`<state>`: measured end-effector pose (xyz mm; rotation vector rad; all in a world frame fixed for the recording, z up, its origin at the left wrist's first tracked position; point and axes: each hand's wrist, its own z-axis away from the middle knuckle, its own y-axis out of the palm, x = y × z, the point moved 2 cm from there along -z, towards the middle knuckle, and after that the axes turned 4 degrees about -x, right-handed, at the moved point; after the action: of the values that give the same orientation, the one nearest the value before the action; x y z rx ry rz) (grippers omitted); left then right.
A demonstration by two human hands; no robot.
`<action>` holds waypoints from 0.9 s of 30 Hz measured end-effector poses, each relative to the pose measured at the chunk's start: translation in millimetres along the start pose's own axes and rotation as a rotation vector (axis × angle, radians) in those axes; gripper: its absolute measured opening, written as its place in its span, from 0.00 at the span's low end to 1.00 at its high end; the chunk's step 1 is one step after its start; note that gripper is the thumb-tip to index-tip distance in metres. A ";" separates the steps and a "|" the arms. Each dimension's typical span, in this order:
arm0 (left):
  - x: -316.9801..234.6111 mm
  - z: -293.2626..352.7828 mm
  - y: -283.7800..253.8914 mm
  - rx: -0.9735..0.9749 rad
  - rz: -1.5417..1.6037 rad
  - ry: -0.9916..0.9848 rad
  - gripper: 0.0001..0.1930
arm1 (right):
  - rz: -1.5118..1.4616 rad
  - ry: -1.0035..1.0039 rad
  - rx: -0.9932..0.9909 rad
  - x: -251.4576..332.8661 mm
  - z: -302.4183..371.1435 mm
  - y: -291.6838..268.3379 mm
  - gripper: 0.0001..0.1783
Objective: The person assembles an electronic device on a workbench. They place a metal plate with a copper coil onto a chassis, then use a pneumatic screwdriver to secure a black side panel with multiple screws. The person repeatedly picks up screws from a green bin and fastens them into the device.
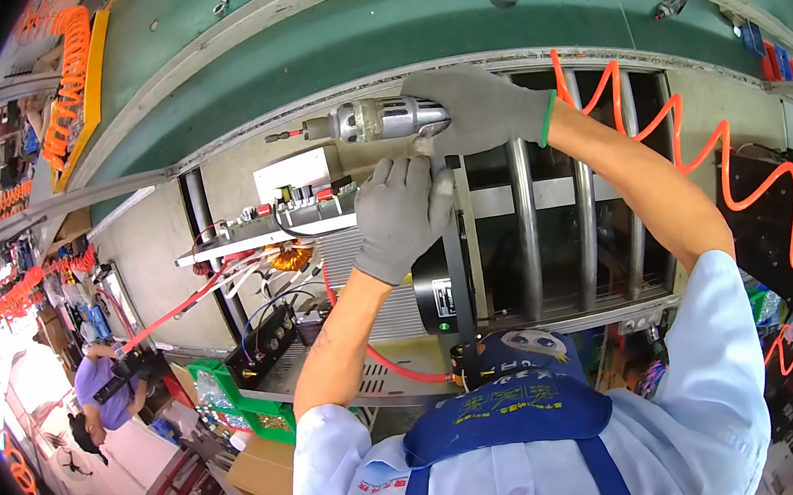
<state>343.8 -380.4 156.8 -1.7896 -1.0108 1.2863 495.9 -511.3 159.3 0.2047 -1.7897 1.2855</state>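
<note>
My right hand, in a grey glove with a green cuff, is wrapped round a silver air screwdriver lying level, its bit pointing left. Below it my left hand, also grey-gloved, lies with fingers stretched forward over a partly built electrical unit. Its fingertips come close to the right hand; whether they touch is unclear. Under and beside the left hand are a ribbed grey heat sink, a circuit board with red parts, and a copper-wound coil. A black housing stands at the unit's right side.
Metal rollers run across the bench on the right. An orange coiled air hose trails past my right arm. Green parts bins and a cardboard box are at lower left. A person is farther left. A black perforated panel stands right.
</note>
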 end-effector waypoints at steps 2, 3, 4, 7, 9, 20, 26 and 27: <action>-0.8 -1.2 -1.2 -0.016 0.011 -0.003 0.14 | -0.017 0.006 -0.003 -1.1 1.5 2.1 0.33; -2.6 -2.6 -0.3 -0.026 0.024 -0.001 0.12 | -0.019 0.015 -0.004 -0.4 2.7 0.2 0.32; -3.5 -3.6 -0.9 -0.027 0.033 0.029 0.11 | -0.044 0.026 0.014 1.3 2.4 0.1 0.32; 0.8 -4.2 -3.2 -0.020 0.026 0.102 0.10 | -0.102 0.052 0.017 6.7 9.9 -3.6 0.31; 4.3 -1.9 1.1 0.001 -0.028 0.132 0.10 | -0.117 0.063 -0.054 11.5 25.8 -7.9 0.31; 1.2 -5.2 -0.6 -0.016 0.017 0.156 0.15 | 0.142 0.423 0.148 -6.3 172.3 -49.8 0.28; 3.8 -4.8 -0.8 -0.008 0.036 0.164 0.16 | 0.184 0.413 0.135 -7.5 190.6 -38.9 0.28; 4.2 -4.2 -0.3 -0.018 0.038 0.168 0.16 | 0.171 0.412 0.149 -8.5 190.9 -38.3 0.28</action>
<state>348.6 -376.9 156.5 -1.9039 -0.9012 1.1310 416.0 -688.9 167.6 -0.1287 -1.3840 1.4619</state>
